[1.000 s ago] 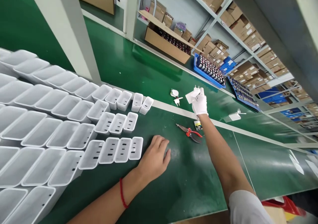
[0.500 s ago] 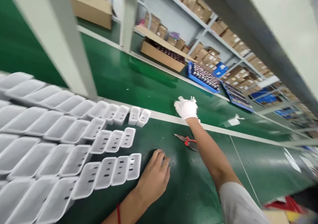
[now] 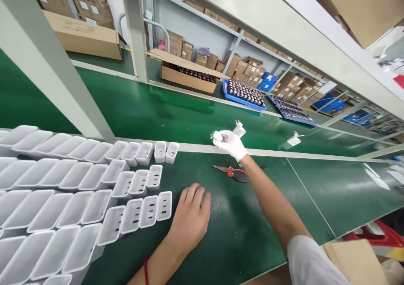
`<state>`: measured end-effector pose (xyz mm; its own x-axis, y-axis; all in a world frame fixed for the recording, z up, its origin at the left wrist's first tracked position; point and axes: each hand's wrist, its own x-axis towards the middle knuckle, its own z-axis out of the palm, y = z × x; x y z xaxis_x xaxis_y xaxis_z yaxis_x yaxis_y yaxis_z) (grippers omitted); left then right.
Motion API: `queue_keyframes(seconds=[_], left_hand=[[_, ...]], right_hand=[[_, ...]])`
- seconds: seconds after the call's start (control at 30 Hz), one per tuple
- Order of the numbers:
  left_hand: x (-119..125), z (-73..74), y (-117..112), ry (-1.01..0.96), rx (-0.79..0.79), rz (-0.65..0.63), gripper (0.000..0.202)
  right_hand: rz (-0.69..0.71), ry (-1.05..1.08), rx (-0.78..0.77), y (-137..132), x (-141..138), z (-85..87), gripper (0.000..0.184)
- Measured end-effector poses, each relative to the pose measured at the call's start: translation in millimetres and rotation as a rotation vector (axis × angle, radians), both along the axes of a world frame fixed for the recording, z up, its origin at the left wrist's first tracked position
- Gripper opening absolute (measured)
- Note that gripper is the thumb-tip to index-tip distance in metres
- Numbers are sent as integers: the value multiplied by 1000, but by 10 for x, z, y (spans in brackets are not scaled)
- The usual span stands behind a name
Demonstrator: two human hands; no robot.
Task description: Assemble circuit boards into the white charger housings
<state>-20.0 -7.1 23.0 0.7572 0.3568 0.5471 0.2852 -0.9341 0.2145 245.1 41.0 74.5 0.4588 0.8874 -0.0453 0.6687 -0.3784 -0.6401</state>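
My left hand (image 3: pixel 190 213), bare with a red band at the wrist, rests palm down on the green bench, fingers stretched and a little apart. Close to its left stand white plastic housings (image 3: pixel 148 211) with small dark slots. My right hand (image 3: pixel 232 145), in a white glove, is closed around a small white part (image 3: pixel 217 136) with a greenish bit, too small to make out fully. Just beyond that hand lies a white piece with prongs (image 3: pixel 239 130) on the green belt. Red-handled needle-nose pliers (image 3: pixel 230 172) lie below my right wrist, partly behind the forearm.
Rows of white housings (image 3: pixel 67 173) fill the left side. Another pronged white piece (image 3: pixel 294 140) lies on the belt at right. Beyond it are a cardboard box (image 3: pixel 187 78), a blue tray (image 3: pixel 244 102) of small parts and a flatter tray (image 3: pixel 292 110). A post (image 3: pixel 50 66) rises at left.
My right hand has come back toward the bench edge and left, now with a small white part in its fingers. My left hand stays on the bench. The camera view has tilted.
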Motion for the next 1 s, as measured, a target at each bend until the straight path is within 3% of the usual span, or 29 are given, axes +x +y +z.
queue_keyframes(seconds=[0.13, 0.27, 0.4, 0.5, 0.63, 0.7, 0.77, 0.87, 1.0], left_hand=[[-323, 335, 163, 257, 39, 379, 24], [-612, 372, 307, 433, 85, 299, 34], [-527, 315, 296, 398, 119, 258, 32], [-298, 235, 189, 285, -24, 141, 35], [-57, 37, 48, 212, -540, -4, 57], [-17, -45, 40, 213, -719, -46, 68], [-18, -91, 79, 203, -792, -107, 70], [-28, -123, 150, 149, -831, -147, 54], [10, -161, 133, -49, -856, -53, 53]], right_hand=[[189, 321, 195, -662, -216, 31, 64], [219, 784, 325, -1149, -304, -102, 63], [251, 1014, 283, -1364, -367, -294, 64], [225, 1009, 294, -1428, -446, -379, 59], [221, 1023, 287, -1484, -555, -376, 60], [255, 1008, 246, -1515, -596, -363, 63], [255, 937, 210, -1553, -629, -365, 69], [141, 778, 233, -1612, -660, -386, 81], [6, 674, 324, -1653, -671, -358, 68]])
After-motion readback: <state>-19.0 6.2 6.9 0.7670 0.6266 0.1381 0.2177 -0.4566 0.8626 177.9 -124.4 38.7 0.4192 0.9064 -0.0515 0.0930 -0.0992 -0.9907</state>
